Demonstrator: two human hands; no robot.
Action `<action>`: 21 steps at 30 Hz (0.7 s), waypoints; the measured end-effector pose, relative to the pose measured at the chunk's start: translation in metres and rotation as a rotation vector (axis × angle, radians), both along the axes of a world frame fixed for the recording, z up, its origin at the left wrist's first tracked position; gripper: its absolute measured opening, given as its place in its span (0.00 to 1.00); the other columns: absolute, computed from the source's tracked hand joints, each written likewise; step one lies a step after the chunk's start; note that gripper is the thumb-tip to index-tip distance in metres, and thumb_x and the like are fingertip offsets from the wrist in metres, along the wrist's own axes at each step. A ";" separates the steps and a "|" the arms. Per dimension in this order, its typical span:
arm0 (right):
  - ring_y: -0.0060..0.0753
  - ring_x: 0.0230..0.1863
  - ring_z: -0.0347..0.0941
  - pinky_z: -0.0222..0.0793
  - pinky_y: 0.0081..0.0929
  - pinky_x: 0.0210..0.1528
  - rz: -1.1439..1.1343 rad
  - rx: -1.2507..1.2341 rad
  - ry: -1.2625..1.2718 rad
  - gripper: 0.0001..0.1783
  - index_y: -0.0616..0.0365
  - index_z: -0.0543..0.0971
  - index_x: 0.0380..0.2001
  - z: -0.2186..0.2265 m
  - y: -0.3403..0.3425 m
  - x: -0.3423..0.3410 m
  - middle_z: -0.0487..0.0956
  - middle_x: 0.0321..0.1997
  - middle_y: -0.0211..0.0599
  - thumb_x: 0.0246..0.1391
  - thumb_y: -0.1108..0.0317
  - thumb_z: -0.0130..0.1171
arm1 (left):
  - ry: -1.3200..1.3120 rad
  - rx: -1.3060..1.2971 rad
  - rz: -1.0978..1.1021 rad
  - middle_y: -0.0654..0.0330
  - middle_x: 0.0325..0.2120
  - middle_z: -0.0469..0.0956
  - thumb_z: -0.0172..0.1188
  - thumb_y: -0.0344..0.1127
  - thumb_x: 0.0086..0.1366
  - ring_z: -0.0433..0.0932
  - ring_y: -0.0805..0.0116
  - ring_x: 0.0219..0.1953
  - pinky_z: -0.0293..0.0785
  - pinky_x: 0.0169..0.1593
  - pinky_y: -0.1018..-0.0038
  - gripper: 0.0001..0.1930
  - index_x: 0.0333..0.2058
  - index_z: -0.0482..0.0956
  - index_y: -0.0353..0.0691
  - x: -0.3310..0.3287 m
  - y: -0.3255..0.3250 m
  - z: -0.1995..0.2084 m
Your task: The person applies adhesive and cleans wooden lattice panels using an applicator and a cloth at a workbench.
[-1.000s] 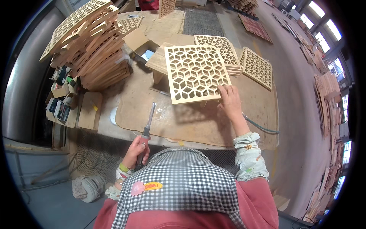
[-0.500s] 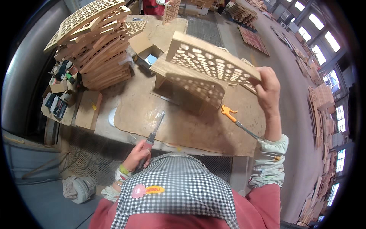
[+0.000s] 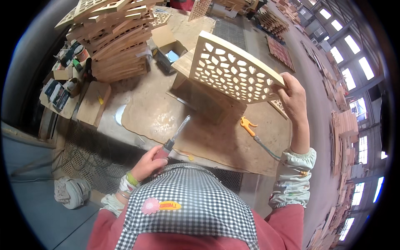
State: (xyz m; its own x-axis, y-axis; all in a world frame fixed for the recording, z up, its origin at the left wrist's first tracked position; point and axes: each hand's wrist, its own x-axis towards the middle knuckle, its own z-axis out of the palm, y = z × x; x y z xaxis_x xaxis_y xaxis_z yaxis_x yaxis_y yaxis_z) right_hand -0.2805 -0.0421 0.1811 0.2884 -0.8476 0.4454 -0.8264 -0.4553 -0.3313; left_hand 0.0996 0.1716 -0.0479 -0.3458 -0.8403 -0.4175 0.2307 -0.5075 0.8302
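Panel (image 3: 233, 71): now lifted off bench (image 3: 166, 116), tilted, gripped by right hand (image 3: 293, 96) at 3 o'clock. Left hand (image 3: 150, 162): clenched on file (image 3: 177, 133).

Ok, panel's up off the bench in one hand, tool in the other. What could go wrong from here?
1. The right hand grips the lattice panel only at one corner, tilted in the air; it could slip or its thin ribs could crack.
2. The left hand holds the file pointing toward the raised panel; a swing could gouge it.
3. The orange air gun and its hose lie under the panel and could snag.
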 end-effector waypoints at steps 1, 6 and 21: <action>0.43 0.38 0.76 0.72 0.36 0.42 0.007 0.012 -0.004 0.12 0.57 0.79 0.40 0.001 0.001 0.002 0.79 0.35 0.40 0.50 0.73 0.62 | 0.001 -0.010 0.009 0.66 0.27 0.73 0.62 0.34 0.68 0.71 0.79 0.22 0.65 0.24 0.80 0.28 0.65 0.64 0.37 -0.001 0.000 0.002; 0.42 0.36 0.79 0.73 0.34 0.40 -0.013 -0.038 0.173 0.11 0.54 0.81 0.42 0.005 0.013 0.021 0.82 0.36 0.39 0.56 0.65 0.65 | -0.071 -0.017 0.031 0.67 0.29 0.74 0.64 0.34 0.67 0.70 0.82 0.22 0.65 0.25 0.82 0.28 0.63 0.66 0.38 -0.007 -0.006 0.019; 0.49 0.23 0.68 0.65 0.38 0.29 0.008 -0.026 0.247 0.18 0.58 0.77 0.31 -0.007 -0.003 0.008 0.71 0.22 0.45 0.58 0.53 0.65 | 0.086 -0.064 -0.090 0.67 0.26 0.73 0.62 0.39 0.70 0.70 0.81 0.20 0.66 0.24 0.82 0.24 0.59 0.68 0.39 -0.028 -0.036 0.035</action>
State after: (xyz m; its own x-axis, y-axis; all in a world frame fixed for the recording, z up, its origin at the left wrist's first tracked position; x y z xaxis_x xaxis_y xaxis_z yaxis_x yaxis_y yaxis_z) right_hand -0.2720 -0.0454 0.1736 0.3976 -0.8339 0.3828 -0.8772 -0.4678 -0.1079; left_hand 0.0713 0.1358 -0.0129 -0.4532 -0.8282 -0.3297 0.2581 -0.4760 0.8407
